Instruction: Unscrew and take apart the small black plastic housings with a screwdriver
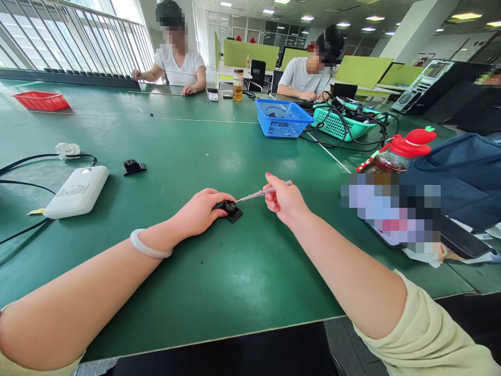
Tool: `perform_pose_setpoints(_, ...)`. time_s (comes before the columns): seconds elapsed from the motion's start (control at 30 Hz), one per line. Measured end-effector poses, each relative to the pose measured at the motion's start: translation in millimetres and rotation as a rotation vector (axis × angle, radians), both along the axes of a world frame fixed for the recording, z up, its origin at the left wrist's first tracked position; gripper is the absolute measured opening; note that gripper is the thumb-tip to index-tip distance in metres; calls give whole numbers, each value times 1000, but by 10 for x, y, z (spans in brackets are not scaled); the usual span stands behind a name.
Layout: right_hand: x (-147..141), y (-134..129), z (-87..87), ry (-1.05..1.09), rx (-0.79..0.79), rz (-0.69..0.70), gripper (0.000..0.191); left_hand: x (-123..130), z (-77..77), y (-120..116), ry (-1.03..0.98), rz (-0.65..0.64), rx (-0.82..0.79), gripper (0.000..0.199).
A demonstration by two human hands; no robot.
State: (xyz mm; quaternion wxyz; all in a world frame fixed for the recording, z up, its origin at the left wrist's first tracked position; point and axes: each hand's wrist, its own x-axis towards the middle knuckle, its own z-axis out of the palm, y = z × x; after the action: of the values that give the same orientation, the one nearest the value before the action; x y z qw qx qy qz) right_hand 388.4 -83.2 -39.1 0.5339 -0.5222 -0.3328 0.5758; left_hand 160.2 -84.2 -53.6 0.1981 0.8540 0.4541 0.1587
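On the green table [242,287], a small black part [234,213] lies in front of me, pinched at its left side between the thumb and fingers of my left hand [201,210]. My right hand [285,198] is closed around a thin screwdriver [254,196] with a clear handle. The tool points left, its tip at the upper right edge of the black part; whether they touch is too small to tell. Farther left and back, a second black part [133,167] stands on the table, with nothing holding it.
A white box [78,192] with cables lies left, near crumpled tissue [67,150]. Blue basket [282,117], green basket [344,122] with cables and red tray [42,101] stand farther back. A red-lidded bottle [403,151] and dark bag [462,172] are right. Two people sit opposite.
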Motion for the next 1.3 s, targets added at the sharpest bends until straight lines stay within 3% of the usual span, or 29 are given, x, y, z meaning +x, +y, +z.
perform_pose_setpoints(1.3,-41,-5,-17,82,-97,23,33,2,4,-14,-14,-17,7,39)
